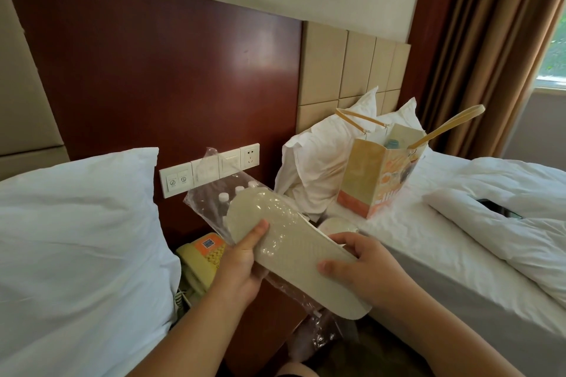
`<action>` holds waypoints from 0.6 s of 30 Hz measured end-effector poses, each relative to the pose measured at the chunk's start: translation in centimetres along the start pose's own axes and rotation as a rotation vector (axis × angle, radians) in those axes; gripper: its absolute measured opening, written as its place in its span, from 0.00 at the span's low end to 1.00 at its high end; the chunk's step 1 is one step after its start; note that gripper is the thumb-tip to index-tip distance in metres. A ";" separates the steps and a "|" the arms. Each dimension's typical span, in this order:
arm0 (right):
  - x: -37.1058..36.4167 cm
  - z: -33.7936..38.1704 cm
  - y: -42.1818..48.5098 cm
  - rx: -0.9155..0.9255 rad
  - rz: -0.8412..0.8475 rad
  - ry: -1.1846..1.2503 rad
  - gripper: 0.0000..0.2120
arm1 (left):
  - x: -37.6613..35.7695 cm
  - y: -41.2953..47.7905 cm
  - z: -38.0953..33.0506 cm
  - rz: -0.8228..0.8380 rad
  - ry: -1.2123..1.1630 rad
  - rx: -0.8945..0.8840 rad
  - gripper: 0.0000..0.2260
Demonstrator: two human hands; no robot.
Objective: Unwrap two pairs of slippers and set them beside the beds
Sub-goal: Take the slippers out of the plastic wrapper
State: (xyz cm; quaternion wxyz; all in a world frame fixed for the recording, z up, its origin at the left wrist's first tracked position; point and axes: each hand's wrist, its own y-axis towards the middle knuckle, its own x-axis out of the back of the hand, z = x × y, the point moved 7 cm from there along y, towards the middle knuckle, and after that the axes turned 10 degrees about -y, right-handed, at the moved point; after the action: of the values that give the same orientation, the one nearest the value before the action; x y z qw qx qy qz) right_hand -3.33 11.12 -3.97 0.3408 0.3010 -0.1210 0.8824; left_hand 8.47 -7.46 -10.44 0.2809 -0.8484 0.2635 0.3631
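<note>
A pale, flat pair of slippers (301, 257) is held sole-up between the two beds, its toe end still inside a clear plastic wrapper (211, 202) and its heel end bare. My left hand (242, 263) grips the wrapper and the slippers' left edge, thumb on the sole. My right hand (364, 269) holds the bare heel part from the right, thumb on the sole. A second wrapper piece (318, 337) hangs crumpled below the slippers. Another pale slipper-like shape (337, 225) shows just behind my right hand; I cannot tell what it is.
A white pillow (76, 239) on the left bed and a white bed (459, 223) on the right flank a narrow gap. The nightstand there carries a yellow telephone (199, 260) and small bottles (239, 190). A paper gift bag (379, 168) stands on the right bed.
</note>
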 end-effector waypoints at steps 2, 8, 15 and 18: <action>0.2 -0.2 -0.1 -0.011 0.012 -0.005 0.13 | 0.4 0.5 -1.0 -0.020 -0.001 -0.005 0.30; 0.4 -1.4 -0.2 -0.053 0.023 -0.005 0.13 | 1.2 0.3 -0.9 0.034 0.124 0.029 0.35; -0.9 -3.6 0.1 -0.174 0.067 0.019 0.13 | 4.7 0.7 1.7 -0.108 0.201 0.059 0.21; -0.7 -4.2 0.0 -0.213 0.138 0.053 0.14 | 6.1 1.9 1.3 -0.161 0.247 0.034 0.25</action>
State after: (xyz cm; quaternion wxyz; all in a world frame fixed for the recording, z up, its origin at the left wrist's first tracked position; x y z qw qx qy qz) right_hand -4.86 12.52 -7.70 0.3123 0.2307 -0.2256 0.8935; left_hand 10.25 -9.42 -16.42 0.2889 -0.9001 0.2335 0.2278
